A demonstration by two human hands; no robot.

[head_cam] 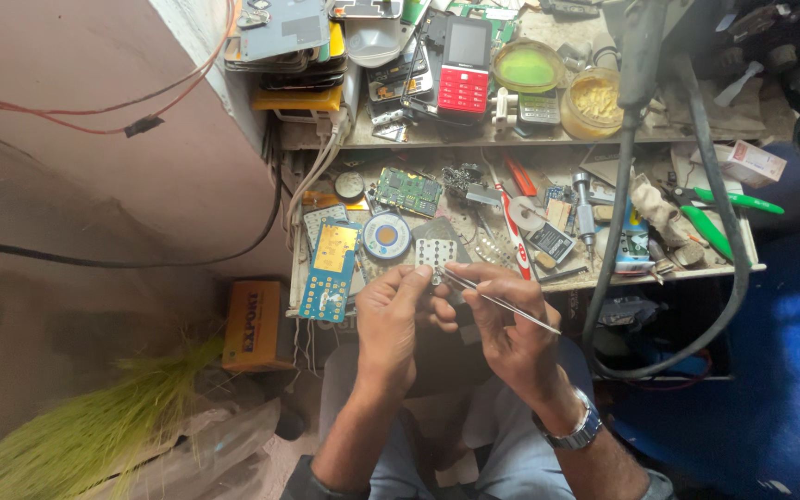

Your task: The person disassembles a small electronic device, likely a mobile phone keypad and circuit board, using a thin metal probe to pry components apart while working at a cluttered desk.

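I'm looking down at the left hand [391, 310], fingers pinching a small white keypad membrane with rows of round domes [435, 252], held just above the near edge of the dusty, cluttered workbench [604, 167]. The right hand [502, 319] has its fingers pressed around thin silver metal tweezers [497, 298], tips meeting the membrane's lower edge. That sheet looks light, thin and floppy to me, easily creased, so the edges are the place to grip. Nearby lie a blue-and-gold circuit board [331, 268] and a green one [407, 191]; a red keypad phone [463, 65] sits on the shelf above. Cramped corner, pale wall [94, 185] left.
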